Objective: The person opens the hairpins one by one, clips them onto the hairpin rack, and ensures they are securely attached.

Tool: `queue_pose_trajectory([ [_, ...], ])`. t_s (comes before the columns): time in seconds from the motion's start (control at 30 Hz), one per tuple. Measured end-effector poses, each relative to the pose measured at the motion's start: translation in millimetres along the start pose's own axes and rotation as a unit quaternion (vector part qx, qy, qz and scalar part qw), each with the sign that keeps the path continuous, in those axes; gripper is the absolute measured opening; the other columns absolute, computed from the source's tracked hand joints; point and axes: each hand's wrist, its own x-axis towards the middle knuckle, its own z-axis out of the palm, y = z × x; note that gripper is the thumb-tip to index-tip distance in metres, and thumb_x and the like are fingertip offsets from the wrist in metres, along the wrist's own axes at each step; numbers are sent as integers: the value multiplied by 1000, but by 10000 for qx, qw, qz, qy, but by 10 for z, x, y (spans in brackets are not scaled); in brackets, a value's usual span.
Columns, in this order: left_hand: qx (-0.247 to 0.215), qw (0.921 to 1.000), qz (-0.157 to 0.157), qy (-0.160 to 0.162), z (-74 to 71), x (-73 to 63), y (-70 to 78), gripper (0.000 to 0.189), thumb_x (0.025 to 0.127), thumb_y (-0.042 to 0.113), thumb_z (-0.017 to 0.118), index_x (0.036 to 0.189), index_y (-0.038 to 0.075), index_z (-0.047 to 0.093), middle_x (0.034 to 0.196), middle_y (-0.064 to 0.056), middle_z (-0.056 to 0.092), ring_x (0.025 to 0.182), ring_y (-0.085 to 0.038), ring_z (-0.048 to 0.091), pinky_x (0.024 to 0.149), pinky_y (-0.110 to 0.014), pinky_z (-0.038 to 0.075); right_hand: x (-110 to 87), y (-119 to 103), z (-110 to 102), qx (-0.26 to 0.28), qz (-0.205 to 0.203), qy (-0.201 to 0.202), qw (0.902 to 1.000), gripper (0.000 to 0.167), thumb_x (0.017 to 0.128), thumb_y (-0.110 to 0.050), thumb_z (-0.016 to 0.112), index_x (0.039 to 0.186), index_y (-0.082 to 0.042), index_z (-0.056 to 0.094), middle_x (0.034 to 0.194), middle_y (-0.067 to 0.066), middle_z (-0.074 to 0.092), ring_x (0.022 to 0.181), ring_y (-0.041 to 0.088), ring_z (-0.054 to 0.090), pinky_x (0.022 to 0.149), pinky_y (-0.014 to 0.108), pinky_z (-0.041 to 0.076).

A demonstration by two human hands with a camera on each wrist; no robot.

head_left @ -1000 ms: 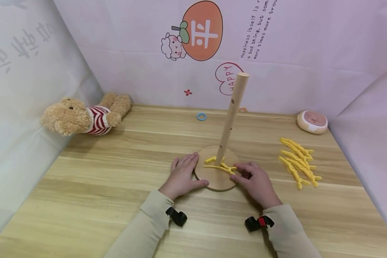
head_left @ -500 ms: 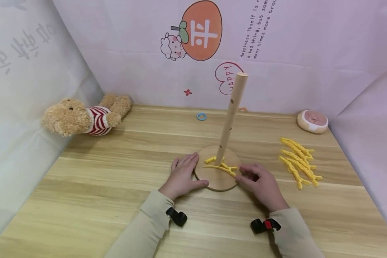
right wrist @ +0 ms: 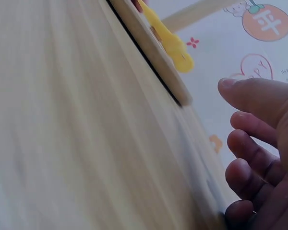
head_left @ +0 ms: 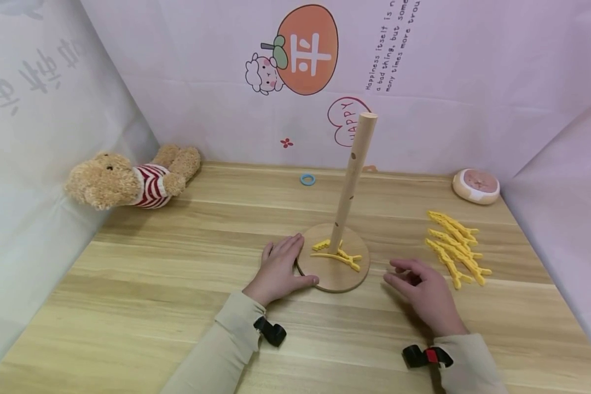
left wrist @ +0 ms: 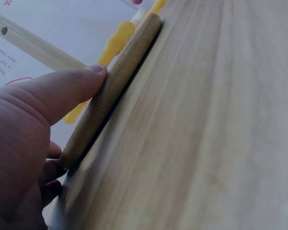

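Observation:
A wooden pole (head_left: 354,169) with small holes rises from a round wooden base (head_left: 335,282). Low on the pole, a yellow alligator hair clip (head_left: 347,258) has its toothed arm behind and its smooth arm in front, handles pointing right. My left hand (head_left: 278,269) rests against the base's left rim, thumb and fingers spread along it. In the left wrist view, the thumb touches the rim (left wrist: 117,84). Right of the base, my right hand (head_left: 426,290) hangs apart from it, fingers loosely bent, holding nothing. The right wrist view shows bare space between thumb and base.
Several more yellow clips (head_left: 455,251) lie in a loose group on the right of the table (head_left: 152,306). At the back are a blue ring (head_left: 307,179) and a cream, pink-topped object (head_left: 476,186). A teddy bear (head_left: 128,178) lies back left, by the cloth wall.
My right hand has let go of the clip's handles and moved right, away from the base. The clip stays at the pole's foot. My left hand has not moved.

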Motion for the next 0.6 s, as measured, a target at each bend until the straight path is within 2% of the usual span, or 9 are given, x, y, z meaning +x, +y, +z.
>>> queue_pose_trajectory([
  [0.13,-2,10000,19,22,-2,5,4,101,83,56,76,158,5,29,164,-8,26,152,-27,19,121,-55,1,-32,56,-77,130,-88,524,9985,33,92,-34,74,117,-11,73,103,4,67,79,10,58,65,19,48],
  [0.33,-9,10000,33,18,-9,8,16,102,83,56,76,158,5,29,164,-8,26,152,-27,19,121,-55,1,-50,145,-193,407,-168,1343,9900,26,90,-24,78,110,-8,75,94,-5,64,75,7,54,64,15,44],
  [0.43,-11,10000,22,23,-12,-5,18,101,84,56,75,158,5,29,165,-8,25,152,-27,19,121,-55,1,-53,197,-267,396,-16,1561,9869,29,88,-24,80,111,-6,74,93,-3,62,78,8,53,65,13,42],
  [0.6,-1,10000,9,30,-11,-23,20,101,84,57,75,158,5,29,165,-7,25,152,-27,19,121,-54,1,-64,295,-410,133,345,1698,9848,39,89,-29,79,120,-6,71,105,7,60,89,10,50,67,14,39],
])
